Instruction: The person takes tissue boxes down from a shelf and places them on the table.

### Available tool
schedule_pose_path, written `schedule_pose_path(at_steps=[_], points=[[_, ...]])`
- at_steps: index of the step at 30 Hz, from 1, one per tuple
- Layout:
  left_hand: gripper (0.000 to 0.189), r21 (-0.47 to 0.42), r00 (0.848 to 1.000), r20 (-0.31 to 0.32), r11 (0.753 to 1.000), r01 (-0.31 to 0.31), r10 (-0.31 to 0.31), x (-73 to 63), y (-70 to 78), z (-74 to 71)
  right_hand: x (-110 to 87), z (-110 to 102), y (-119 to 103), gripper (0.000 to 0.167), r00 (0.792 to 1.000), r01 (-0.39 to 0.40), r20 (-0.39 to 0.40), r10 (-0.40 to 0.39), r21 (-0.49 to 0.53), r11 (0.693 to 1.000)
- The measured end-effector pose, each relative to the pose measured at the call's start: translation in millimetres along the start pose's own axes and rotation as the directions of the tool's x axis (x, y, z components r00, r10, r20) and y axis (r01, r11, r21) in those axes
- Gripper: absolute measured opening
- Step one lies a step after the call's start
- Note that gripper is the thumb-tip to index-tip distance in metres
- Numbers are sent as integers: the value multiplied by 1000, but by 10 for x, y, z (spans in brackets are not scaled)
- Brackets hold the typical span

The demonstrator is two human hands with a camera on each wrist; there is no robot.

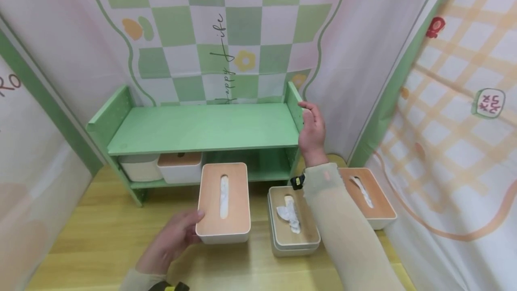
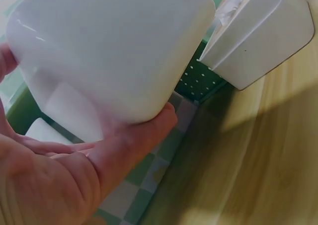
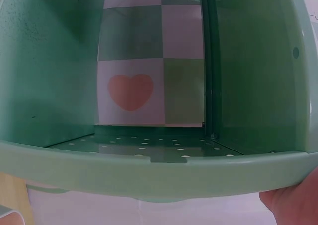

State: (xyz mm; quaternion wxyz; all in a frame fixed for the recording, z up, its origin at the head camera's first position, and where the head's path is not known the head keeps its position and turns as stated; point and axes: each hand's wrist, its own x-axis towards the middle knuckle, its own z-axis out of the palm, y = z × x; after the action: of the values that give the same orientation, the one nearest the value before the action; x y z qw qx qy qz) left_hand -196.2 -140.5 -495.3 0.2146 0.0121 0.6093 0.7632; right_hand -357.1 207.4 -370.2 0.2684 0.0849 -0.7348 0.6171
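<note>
My left hand (image 1: 173, 237) grips a white tissue box (image 1: 238, 201) with a wooden lid by its left side, in front of the shelf. A tissue shows in the lid's slot. The left wrist view shows the box's smooth white underside (image 2: 109, 46), with thumb and fingers around it. My right hand (image 1: 313, 136) is raised at the right side panel (image 1: 295, 104) of the green shelf, fingertips at the panel's edge. In the right wrist view only part of that hand (image 3: 295, 200) shows, outside the panel; the other fingers are hidden there.
A white bin (image 1: 140, 167) and a wooden-lidded box (image 1: 179, 167) stand on the lower shelf, at left. Another tissue box (image 1: 296, 226) with a pulled-up tissue sits on the wooden table (image 1: 93, 228). One more tissue box (image 1: 381, 196) stands beyond my right forearm.
</note>
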Motion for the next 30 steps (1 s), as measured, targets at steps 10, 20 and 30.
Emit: schedule_pose_path(at_steps=[10,20,30], points=[[66,59,999,10,998,38,-38,-114,-145,-75,-136,17,-339,39,1000,-3,5,3,13,1000],[73,142,989,-108,983,119,-104,-186,-354,-129,-142,25,-367,39,1000,-2,9,2,6,1000],[74,238,963,-237,953,186,-129,-198,-433,-180,-136,19,-359,39,1000,-9,8,9,2,1000]])
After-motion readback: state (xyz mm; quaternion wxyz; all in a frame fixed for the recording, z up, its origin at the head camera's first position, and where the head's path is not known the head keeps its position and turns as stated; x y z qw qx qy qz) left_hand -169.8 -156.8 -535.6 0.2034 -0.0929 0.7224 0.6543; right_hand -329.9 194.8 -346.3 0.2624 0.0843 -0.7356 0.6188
